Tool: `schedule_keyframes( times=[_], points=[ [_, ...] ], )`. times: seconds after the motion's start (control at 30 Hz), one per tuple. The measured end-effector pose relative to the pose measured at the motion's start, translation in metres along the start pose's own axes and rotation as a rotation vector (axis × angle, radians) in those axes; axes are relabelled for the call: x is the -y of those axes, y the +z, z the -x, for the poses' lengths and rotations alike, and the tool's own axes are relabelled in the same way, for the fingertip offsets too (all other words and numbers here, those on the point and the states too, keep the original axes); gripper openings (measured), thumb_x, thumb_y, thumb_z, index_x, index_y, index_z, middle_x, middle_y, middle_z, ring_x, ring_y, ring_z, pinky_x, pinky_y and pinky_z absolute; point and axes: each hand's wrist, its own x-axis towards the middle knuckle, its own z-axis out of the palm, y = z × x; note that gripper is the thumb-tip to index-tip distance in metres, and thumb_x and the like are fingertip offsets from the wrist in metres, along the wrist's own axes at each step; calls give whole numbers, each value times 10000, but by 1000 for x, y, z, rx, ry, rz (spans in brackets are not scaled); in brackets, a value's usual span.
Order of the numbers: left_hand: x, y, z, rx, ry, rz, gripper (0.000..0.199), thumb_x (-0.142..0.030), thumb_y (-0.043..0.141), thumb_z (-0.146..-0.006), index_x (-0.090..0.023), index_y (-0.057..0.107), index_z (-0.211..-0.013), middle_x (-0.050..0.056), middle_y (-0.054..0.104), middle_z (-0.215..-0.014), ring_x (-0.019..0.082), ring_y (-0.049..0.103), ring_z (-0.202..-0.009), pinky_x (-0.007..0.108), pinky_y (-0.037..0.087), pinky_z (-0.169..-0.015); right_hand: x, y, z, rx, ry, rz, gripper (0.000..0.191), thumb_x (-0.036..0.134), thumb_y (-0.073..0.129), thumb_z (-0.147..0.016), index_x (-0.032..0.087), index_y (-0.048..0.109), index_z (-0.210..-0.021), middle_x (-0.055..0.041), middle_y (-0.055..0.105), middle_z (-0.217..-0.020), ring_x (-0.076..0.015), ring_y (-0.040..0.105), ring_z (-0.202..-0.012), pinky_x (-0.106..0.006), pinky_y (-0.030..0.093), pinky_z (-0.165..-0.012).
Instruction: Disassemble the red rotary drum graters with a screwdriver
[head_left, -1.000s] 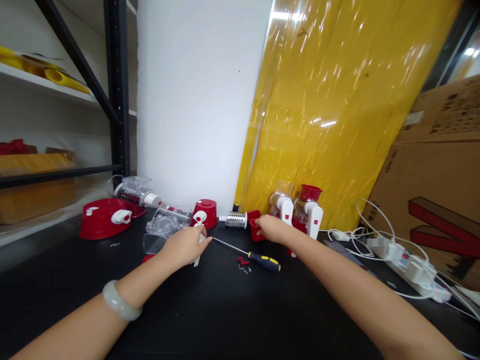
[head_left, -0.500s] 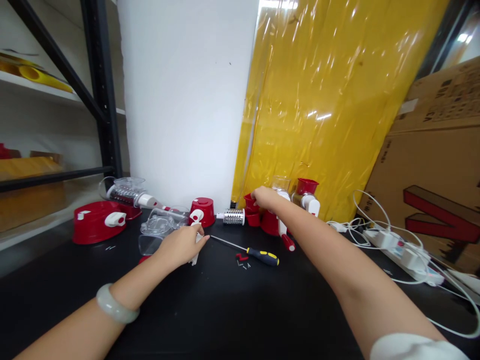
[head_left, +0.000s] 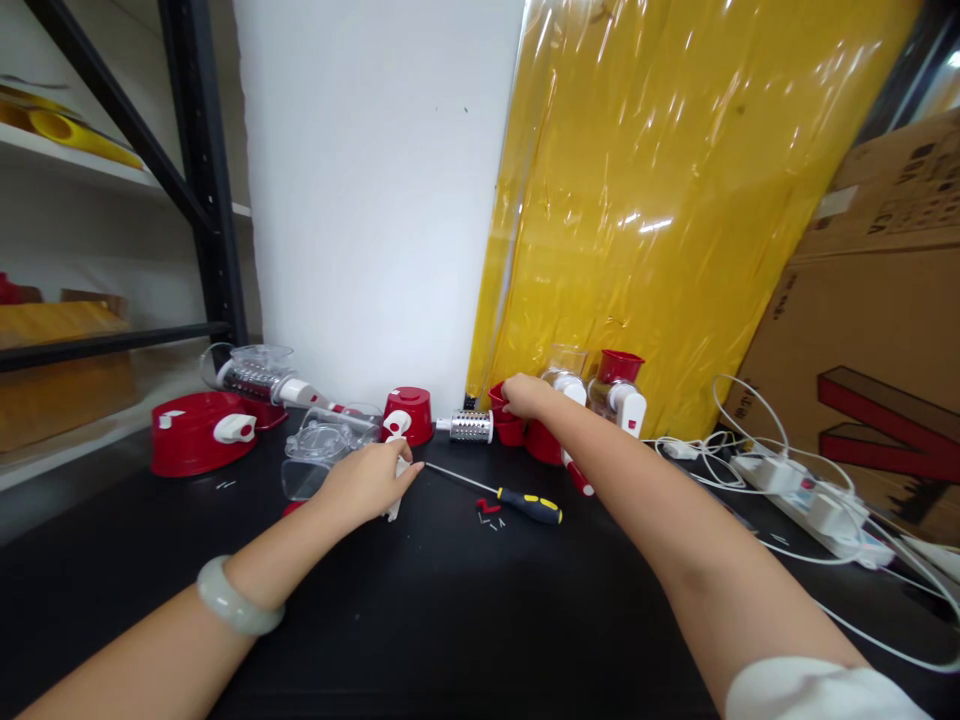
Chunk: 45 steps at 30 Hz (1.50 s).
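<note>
Yellow plastic curtain [head_left: 637,220] is hung behind a black worktop [head_left: 450,630]. By the right hand [head_left: 527,397], raised compared with a second ago, a red cup-like part [head_left: 496,394] is clamped beside the grating drum [head_left: 472,427]; it appears lifted, though separation from the red piece [head_left: 511,434] below cannot be told. A white plastic arm [head_left: 394,510] is pinched by the left hand [head_left: 366,485]. Nearby, a screwdriver [head_left: 529,505] and screws [head_left: 493,527] are laid.

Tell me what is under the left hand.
Under the left hand, pieces of a white part show, with the black table around. The hand covers the rest, so the part's full shape cannot be seen.
</note>
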Motion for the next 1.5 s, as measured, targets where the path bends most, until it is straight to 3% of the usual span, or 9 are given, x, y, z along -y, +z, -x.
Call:
schedule_keyframes(
  times=[0.3,0.47,0.6,0.7,0.77,0.87,1.0,1.1,1.5],
  points=[
    [0,0,0,-7,12,-4,343,-508,421,-906,-236,611,-993,94,727,-886,288,680,-858,335,422,-651,2,-2,5,-26,-5,-32,316,351,592,-948,187,594,-1218,-91,601,-1237,-214,620,-1048,-416,537,-881],
    [1,0,1,-7,10,-6,345,-506,419,-906,-233,610,-997,98,725,-898,289,679,-856,333,416,-637,3,0,5,-123,-28,-100,297,355,591,-949,176,606,-1185,-83,620,-1191,-199,632,-1003,-403,544,-854],
    [0,-1,1,-11,13,-2,346,-502,424,-903,-229,613,-999,100,726,-906,288,682,-868,332,426,-658,-7,-15,15,-364,4,-205,199,359,599,-926,185,677,-984,-82,682,-1024,-197,639,-950,-326,498,-862],
    [0,0,0,-15,16,4,356,-506,412,-903,-230,615,-997,100,729,-901,296,684,-869,340,433,-660,-26,-24,34,-642,160,-284,286,346,418,-992,176,629,-1086,-119,648,-1124,-239,573,-1109,-357,415,-973],
    [1,1,-1,-21,23,10,364,-516,409,-900,-234,615,-1000,99,731,-904,306,682,-888,345,436,-664,-39,-18,49,-796,334,-329,361,290,285,-1013,109,543,-1187,-188,576,-1219,-288,489,-1214,-442,341,-1037],
    [2,3,-2,-29,29,20,366,-520,418,-893,-235,618,-1005,100,730,-911,319,677,-911,355,438,-677,-51,8,70,-884,534,-397,431,367,386,-978,43,434,-1258,-269,497,-1282,-360,434,-1257,-519,314,-1031],
    [1,2,-1,-36,38,30,362,-495,413,-895,-222,624,-1004,104,728,-917,310,679,-881,348,430,-664,-55,48,82,-773,587,-506,585,580,503,-896,76,463,-1189,-233,622,-1083,-351,607,-1038,-441,456,-865],
    [1,0,-1,-43,38,44,356,-482,419,-890,-213,629,-990,103,725,-897,299,680,-845,339,424,-653,-55,62,79,-660,614,-565,632,678,498,-851,104,494,-1117,-204,672,-934,-349,669,-904,-415,492,-771],
    [2,2,-2,-53,53,56,356,-485,408,-897,-216,627,-980,91,724,-860,296,677,-800,343,407,-642,-55,36,62,-454,694,-564,670,640,561,-811,132,443,-1232,-238,662,-1129,-362,655,-1071,-454,501,-861]
  ],
)
